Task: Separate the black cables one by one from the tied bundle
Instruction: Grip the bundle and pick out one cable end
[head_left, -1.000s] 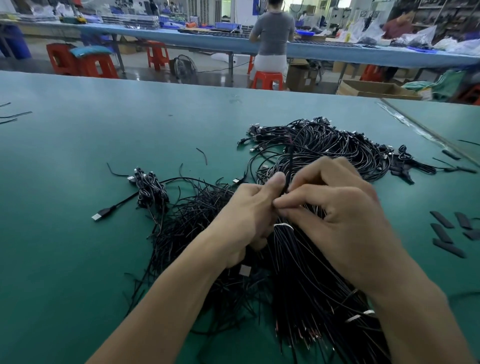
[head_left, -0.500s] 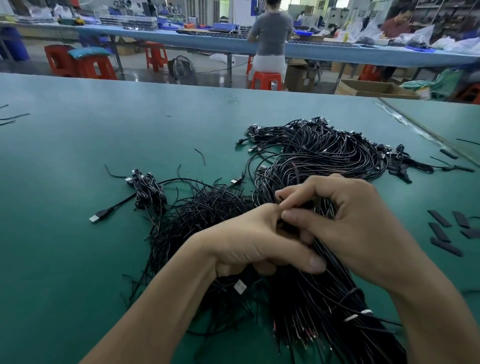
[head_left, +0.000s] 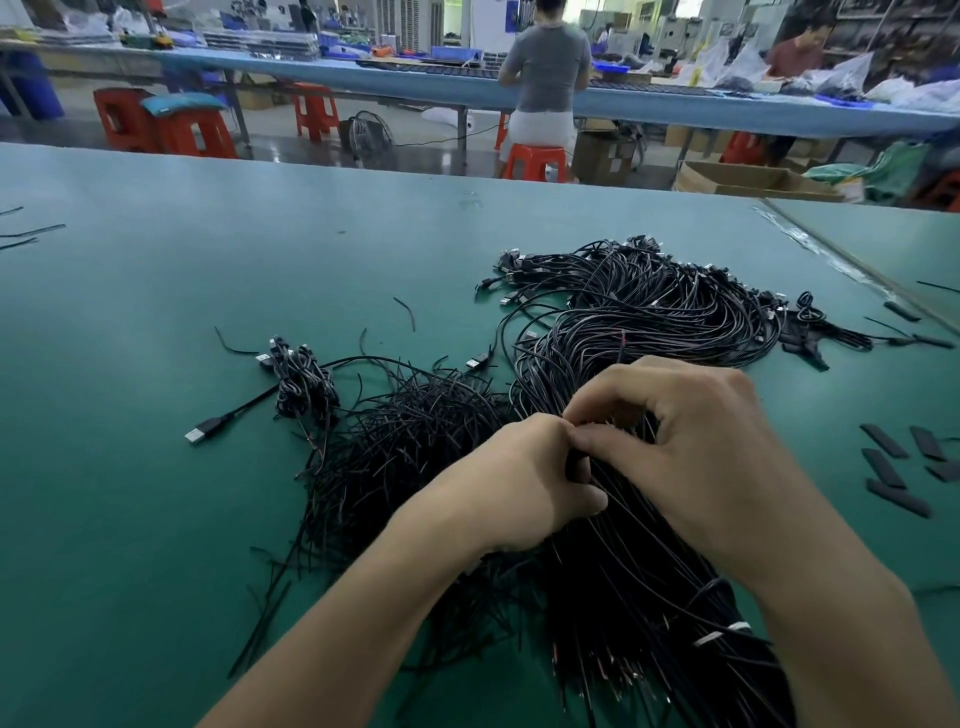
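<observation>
Your left grip (head_left: 519, 483) and right grip (head_left: 696, 452) meet at the centre of the frame, touching. Both pinch strands at the top of the tied bundle (head_left: 639, 597), which runs from them to the lower right on the table (head_left: 156, 338). Just left of the bundle, touching it, lies a loose heap of strands (head_left: 405, 441). Farther left sits a small coil (head_left: 298, 382), its plug (head_left: 200, 431) pointing lower left. Behind your grips, toward the upper right, spreads another pile of cables (head_left: 649, 306). Flat strips (head_left: 888, 467) lie apart at the right edge. A second table (head_left: 363, 78) crosses the top of the frame, with a person (head_left: 545, 67) seated at it.
</observation>
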